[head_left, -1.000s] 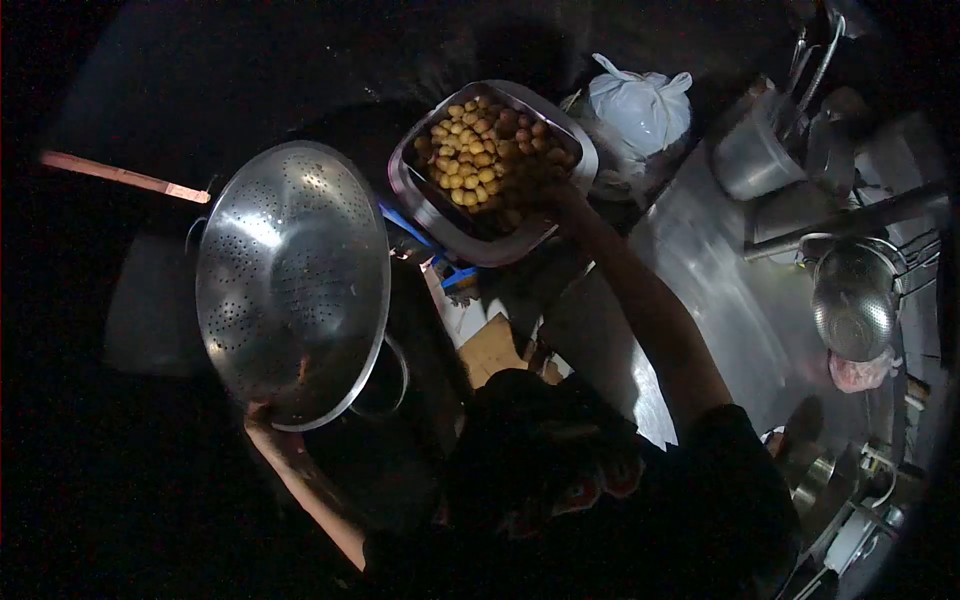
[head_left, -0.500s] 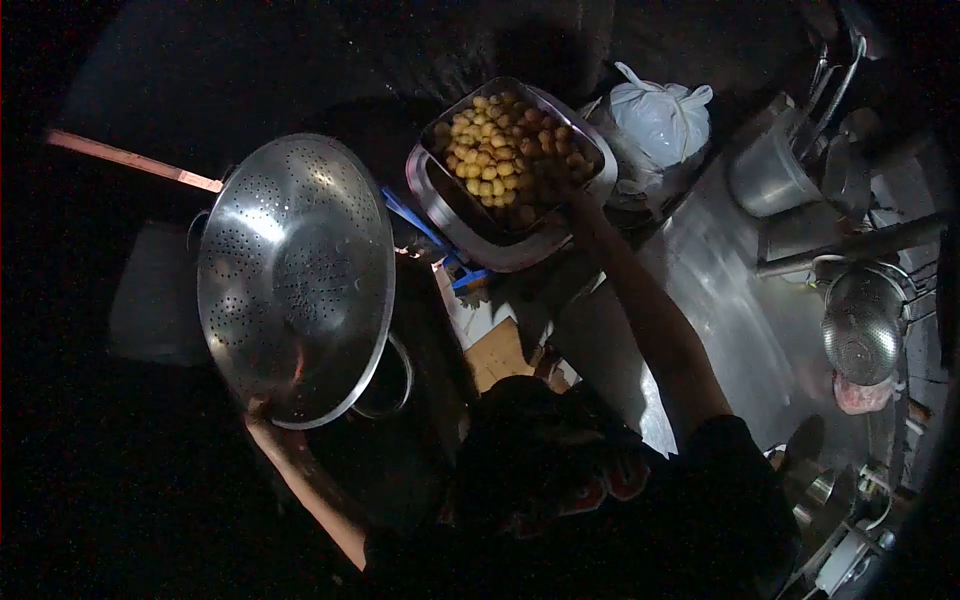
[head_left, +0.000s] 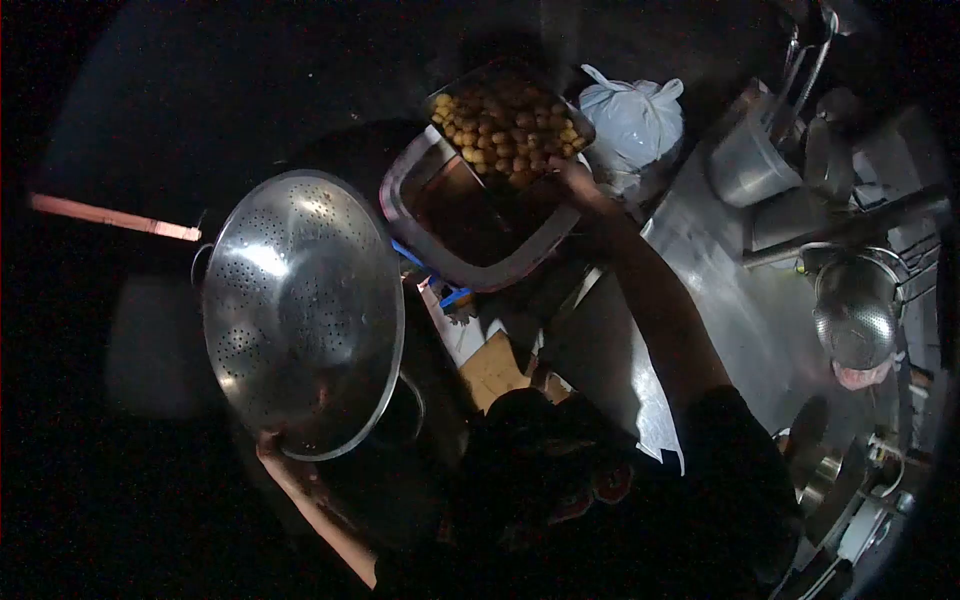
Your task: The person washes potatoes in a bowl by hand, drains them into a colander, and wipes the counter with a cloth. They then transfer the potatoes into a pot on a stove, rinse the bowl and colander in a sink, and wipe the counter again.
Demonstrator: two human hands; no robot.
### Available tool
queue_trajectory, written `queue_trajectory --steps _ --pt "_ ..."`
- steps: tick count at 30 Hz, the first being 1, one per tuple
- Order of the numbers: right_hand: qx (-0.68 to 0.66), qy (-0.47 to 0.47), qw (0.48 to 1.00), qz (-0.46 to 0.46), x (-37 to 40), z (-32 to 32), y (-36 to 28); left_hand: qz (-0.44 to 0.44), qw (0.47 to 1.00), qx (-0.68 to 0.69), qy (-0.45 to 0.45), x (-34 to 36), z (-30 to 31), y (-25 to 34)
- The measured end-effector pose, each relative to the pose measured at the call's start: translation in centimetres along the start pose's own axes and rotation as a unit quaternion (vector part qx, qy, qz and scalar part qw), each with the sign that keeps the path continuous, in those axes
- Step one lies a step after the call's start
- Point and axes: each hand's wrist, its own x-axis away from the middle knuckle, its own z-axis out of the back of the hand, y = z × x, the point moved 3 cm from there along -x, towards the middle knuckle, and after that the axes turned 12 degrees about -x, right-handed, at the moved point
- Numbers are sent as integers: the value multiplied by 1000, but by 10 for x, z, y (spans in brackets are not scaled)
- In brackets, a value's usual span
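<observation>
With my left hand (head_left: 280,455) I grip the lower rim of a large perforated metal colander (head_left: 305,310), tilted so its hollow faces me. My right hand (head_left: 580,185) is closed at the near right corner of a tray (head_left: 590,128) filled with small round yellow-brown balls (head_left: 505,125). The tray overlaps the far side of a basin with a wide pale rim (head_left: 398,195). Shadow covers the basin's dark inside and part of my right fingers.
A knotted white plastic bag (head_left: 635,120) sits right of the tray. Along the right are a metal counter (head_left: 720,300), a translucent bucket (head_left: 750,165) and a mesh strainer (head_left: 855,315). An orange bar (head_left: 115,217) juts in at left. Cardboard (head_left: 493,372) lies below.
The tray of balls has shifted to the far side of the basin with my right hand, baring more of the basin's inside. The colander sits slightly lower in view.
</observation>
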Motion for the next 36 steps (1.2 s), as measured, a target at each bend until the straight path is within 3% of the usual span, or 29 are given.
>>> queue_trajectory --steps 1,2,4,5,6,7,8,9,10,11,13,14,15,16,17,18,19,20,21,22,23,24,28,31,32,33,34,35,36 --pt "-1 6 1000 -2 -4 -2 9 2 1000 -14 2 -3 -3 0" --pt "-157 51 986 -36 -7 -8 13 3 1000 -15 -2 -3 -5 1" --pt "-308 94 944 -70 3 -11 -3 -1 1000 -17 5 -3 -9 4" --pt "-43 36 998 -5 26 -8 -46 0 1000 -18 5 -7 -5 1" --pt "226 -26 972 62 46 -13 -74 -1 1000 -15 -5 -13 2 -5" --pt "226 -29 972 63 52 -19 -70 -2 1000 -11 -15 -15 6 -9" --pt "-127 0 992 5 56 -23 -56 -1 1000 -11 -11 -14 7 -9" --pt "-464 29 884 -56 65 -32 -52 -2 1000 3 -11 -13 8 -8" --pt "-464 28 883 -57 82 -36 -49 -3 1000 16 -12 -13 5 -6" --pt "-390 3 920 43 107 -38 -66 -1 1000 16 -11 -11 -3 -1" --pt "-312 -24 939 140 117 -40 -60 -11 999 10 37 -5 -17 11" --pt "-22 10 982 189 107 -44 -31 -12 999 8 40 -8 -11 8" --pt "272 43 935 224 100 -49 -14 -16 1000 11 7 -15 -4 1" --pt "270 41 935 225 100 -55 -11 -18 999 12 -27 -19 -1 -4" --pt "-95 49 994 33 99 -61 1 -17 999 11 -24 -15 -3 -2" --pt "-276 30 958 -67 101 -65 7 -10 999 40 -24 -12 -9 -1" --pt "-441 48 881 -168 104 -69 12 -2 997 69 -24 -10 -12 0" --pt "-74 -26 997 27 105 -65 -4 -1 998 67 -23 -11 -9 -1" --pt "125 -78 983 112 108 -72 -12 -5 998 53 -27 -17 -1 -4" --pt "307 -96 922 215 113 -78 -20 -9 999 42 -34 -21 4 -7" --pt "-74 -22 997 12 116 -79 -36 -6 998 42 -36 -23 4 -6" --pt "-440 59 876 -190 122 -84 -43 -3 999 48 -21 -22 3 -7" --pt "-396 17 906 -150 124 -83 -67 -13 999 39 -20 -19 -4 -3" --pt "-488 52 867 -88 119 -75 -63 -9 1000 21 -16 -30 8 -17" --pt "-177 -7 972 153 130 -64 -88 -8 999 21 -33 -28 4 -15" --pt "11 -45 968 246 140 -65 -99 -6 1000 -4 -29 -25 0 -10" --pt "180 -50 917 351 152 -65 -108 -4 999 -28 -24 -23 -5 -7" --pt "-96 -64 989 90 152 -69 -100 -5 999 -30 -42 -22 -7 -7" --pt "-406 74 902 -129 160 -72 -90 -15 999 -19 -37 -21 -5 -7"
